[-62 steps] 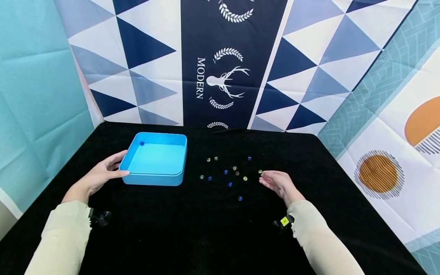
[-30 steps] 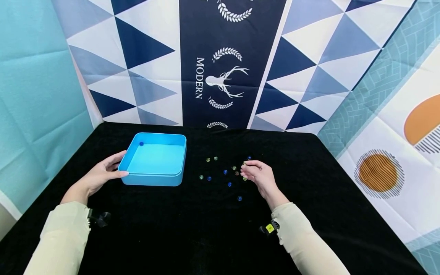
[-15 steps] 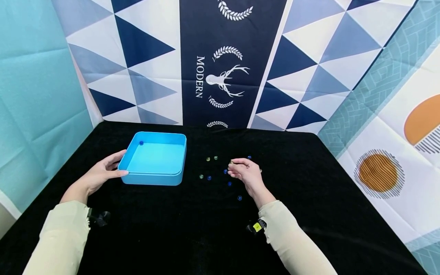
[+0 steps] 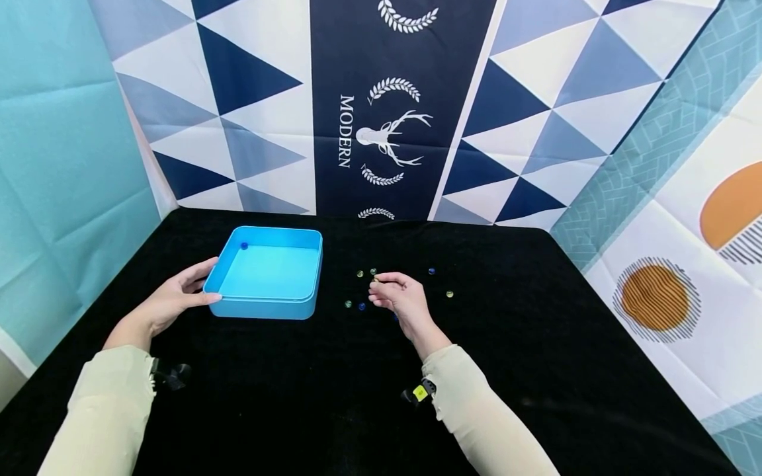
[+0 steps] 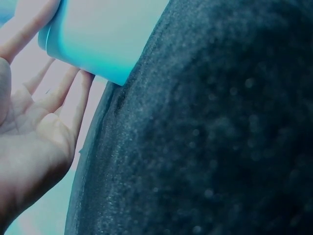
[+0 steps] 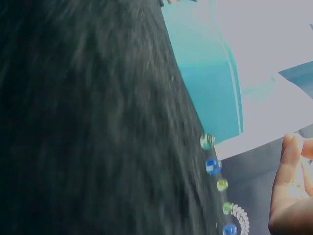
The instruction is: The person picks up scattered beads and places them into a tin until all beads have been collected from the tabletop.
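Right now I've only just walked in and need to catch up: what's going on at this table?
A person sits at a black table with marbles scattered on it. The left hand rests against the near left corner of a blue tray, which has one blue marble in its far corner. The right hand hovers with curled fingers among the loose marbles; whether it pinches one I cannot tell.

— What lies on the black cloth?
— Small glass marbles (image 4: 360,289), green and blue, scattered right of a shallow blue tray (image 4: 264,309).
— Inside the tray?
— 1 blue marble (image 4: 243,246), far-left corner.
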`<state>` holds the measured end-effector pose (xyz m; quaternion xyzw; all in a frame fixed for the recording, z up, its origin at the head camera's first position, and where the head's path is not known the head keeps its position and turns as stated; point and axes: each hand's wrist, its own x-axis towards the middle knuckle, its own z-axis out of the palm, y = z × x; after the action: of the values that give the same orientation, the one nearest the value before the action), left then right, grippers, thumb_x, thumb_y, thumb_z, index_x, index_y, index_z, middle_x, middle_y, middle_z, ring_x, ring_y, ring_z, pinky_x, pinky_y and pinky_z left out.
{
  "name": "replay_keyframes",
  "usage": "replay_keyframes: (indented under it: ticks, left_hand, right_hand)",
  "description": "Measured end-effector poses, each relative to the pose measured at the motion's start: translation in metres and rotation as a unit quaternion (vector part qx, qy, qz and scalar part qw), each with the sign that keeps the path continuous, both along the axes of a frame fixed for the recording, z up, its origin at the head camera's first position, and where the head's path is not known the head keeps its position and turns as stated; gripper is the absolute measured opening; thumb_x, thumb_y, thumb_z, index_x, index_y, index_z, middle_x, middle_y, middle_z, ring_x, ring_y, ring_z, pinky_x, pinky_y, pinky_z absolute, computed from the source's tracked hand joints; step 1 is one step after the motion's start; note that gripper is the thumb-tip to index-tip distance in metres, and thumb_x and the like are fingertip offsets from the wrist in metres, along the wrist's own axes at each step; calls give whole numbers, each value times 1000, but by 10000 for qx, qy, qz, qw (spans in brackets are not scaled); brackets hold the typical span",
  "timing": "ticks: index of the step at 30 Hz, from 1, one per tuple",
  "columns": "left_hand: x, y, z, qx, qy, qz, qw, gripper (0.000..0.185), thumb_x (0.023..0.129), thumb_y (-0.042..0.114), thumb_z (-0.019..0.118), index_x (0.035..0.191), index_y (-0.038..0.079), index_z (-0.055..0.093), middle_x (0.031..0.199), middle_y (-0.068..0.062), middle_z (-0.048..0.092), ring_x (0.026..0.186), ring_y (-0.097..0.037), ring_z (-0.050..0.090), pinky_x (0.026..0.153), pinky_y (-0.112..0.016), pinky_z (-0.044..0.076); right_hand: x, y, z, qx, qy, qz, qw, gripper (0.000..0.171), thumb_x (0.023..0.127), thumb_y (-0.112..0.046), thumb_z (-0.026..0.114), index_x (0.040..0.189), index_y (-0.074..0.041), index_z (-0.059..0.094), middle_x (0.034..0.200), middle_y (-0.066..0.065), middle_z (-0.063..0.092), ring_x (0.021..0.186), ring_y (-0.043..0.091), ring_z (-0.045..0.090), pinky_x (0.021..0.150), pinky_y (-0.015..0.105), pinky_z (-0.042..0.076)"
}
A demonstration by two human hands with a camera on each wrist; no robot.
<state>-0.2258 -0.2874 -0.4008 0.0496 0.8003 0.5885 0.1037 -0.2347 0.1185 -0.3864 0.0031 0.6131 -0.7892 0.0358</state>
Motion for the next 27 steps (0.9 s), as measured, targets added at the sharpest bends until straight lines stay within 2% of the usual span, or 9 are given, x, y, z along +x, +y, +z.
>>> replay_keyframes:
  ticks: [8, 18, 27]
  left_hand:
    - [1, -1, 1, -29, 51, 26, 10000, 86, 87, 22, 68, 150, 9, 11, 152, -20, 13, 132, -41, 20, 102, -61, 20]
    - [0, -1, 0, -76, 37, 28, 10000, 87, 86, 25, 68, 150, 9, 10, 152, -20, 12, 132, -42, 19, 102, -61, 20]
    - [2, 1, 0, -93, 37, 5, 9999, 87, 87, 24, 67, 150, 8, 9, 152, -22, 11, 132, -43, 18, 101, -63, 19]
  right_hand:
    - [1, -27, 2, -139, 157, 165, 9996, 20, 81, 9, 63, 101, 10, 59, 72, 9, 67, 58, 14, 63, 56, 22, 52]
    - [2, -57, 2, 72, 145, 384, 9991, 29, 81, 8, 64, 108, 14, 56, 75, 9, 67, 60, 13, 64, 58, 23, 52]
    - [4, -77, 5, 85, 132, 556, 9983, 29, 80, 8, 65, 108, 13, 58, 72, 8, 66, 58, 13, 63, 58, 23, 52]
